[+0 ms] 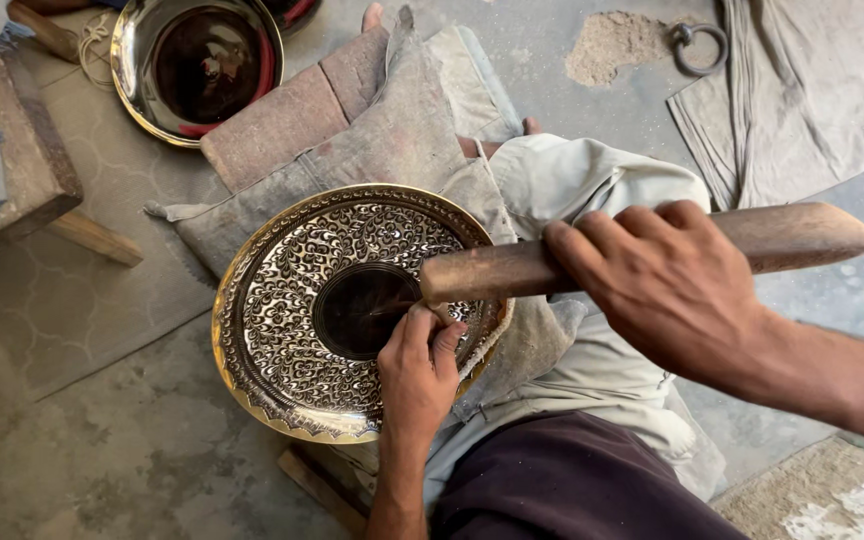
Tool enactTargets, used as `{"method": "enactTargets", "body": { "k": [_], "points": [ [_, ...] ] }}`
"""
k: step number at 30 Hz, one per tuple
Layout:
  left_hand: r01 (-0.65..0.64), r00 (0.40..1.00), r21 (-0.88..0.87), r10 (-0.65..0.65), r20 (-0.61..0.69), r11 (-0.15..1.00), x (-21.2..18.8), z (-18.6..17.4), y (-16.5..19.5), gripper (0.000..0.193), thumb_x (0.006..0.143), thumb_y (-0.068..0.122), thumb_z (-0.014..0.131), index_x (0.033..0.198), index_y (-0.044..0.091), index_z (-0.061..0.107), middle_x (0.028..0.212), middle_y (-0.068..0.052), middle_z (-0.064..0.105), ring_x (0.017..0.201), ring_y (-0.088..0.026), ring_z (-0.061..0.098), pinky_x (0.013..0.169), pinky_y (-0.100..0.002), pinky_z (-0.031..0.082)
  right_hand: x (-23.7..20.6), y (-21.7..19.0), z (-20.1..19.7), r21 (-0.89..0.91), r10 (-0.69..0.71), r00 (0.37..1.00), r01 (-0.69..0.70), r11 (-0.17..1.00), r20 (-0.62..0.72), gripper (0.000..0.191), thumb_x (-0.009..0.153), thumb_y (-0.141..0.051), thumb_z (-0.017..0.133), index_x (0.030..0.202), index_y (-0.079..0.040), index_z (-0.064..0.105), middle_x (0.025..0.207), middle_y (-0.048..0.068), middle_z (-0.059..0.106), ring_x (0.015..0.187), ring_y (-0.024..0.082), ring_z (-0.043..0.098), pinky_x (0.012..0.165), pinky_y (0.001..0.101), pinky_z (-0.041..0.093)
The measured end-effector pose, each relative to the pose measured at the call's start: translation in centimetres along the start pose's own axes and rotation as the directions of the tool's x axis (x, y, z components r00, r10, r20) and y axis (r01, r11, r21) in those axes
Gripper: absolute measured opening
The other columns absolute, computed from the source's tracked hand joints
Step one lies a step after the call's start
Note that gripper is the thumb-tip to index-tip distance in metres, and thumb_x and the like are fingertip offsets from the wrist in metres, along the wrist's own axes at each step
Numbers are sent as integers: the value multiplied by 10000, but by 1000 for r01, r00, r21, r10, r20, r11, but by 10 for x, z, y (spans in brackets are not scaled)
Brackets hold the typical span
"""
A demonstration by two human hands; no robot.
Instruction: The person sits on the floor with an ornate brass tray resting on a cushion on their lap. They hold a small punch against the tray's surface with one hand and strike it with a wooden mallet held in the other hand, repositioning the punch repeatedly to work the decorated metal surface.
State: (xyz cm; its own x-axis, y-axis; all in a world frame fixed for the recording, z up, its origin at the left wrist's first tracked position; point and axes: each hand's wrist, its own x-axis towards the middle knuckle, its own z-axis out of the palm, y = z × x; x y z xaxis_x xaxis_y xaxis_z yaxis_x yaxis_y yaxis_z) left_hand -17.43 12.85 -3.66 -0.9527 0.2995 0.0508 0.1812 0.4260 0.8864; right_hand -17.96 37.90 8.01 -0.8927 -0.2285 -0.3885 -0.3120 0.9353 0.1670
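Observation:
A round brass plate [282, 310] with dense engraved scrollwork and a plain dark centre rests tilted on a padded cloth over my lap. My left hand [417, 370] pinches a thin metal tool, its tip touching the rim of the dark centre. My right hand [667, 285] grips a long wooden club [792, 235] by its middle. The club's blunt end sits just above the left hand's fingers, over the top of the thin tool.
A second polished bowl-like plate [197, 65] lies at the top left beside a wooden bench [22, 170]. Bricks under grey cloth [282, 125] prop the work. A sand pile [612, 45], a metal ring [700, 48] and folded cloth [812, 90] lie at the top right.

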Motion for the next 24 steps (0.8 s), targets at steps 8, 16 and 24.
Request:
{"method": "enactTargets", "body": {
  "k": [8, 16, 24],
  "points": [
    [1, 1000, -37, 0, 11, 999, 0, -2, 3, 235, 977, 154, 700, 1135, 13, 598, 939, -133, 674, 823, -325, 701, 696, -433, 543, 1, 6, 12, 286, 18, 993, 16, 958, -118, 470, 891, -75, 493, 1358, -55, 548, 1019, 117, 702, 753, 208, 668, 753, 411, 561],
    [-95, 988, -11, 93, -122, 995, -11, -5, 11, 134, 1020, 106, 686, 1072, 36, 584, 1005, -124, 686, 894, -307, 703, 763, -401, 563, 1, 1, -20, -122, 39, 997, -31, 992, 68, 377, 1020, -172, 510, 1390, -157, 579, 994, 44, 713, 720, 173, 675, 690, 321, 559],
    [132, 944, -207, -187, -272, 969, -33, -1, 4, 209, 1019, 183, 707, 1015, 20, 576, 918, -37, 702, 773, -96, 708, 590, -241, 547, 3, -9, -43, -135, -93, 883, 34, 990, -461, 459, 858, -100, 678, 1312, -165, 662, 1000, 7, 722, 858, 181, 697, 801, 327, 538]
  ]
}}
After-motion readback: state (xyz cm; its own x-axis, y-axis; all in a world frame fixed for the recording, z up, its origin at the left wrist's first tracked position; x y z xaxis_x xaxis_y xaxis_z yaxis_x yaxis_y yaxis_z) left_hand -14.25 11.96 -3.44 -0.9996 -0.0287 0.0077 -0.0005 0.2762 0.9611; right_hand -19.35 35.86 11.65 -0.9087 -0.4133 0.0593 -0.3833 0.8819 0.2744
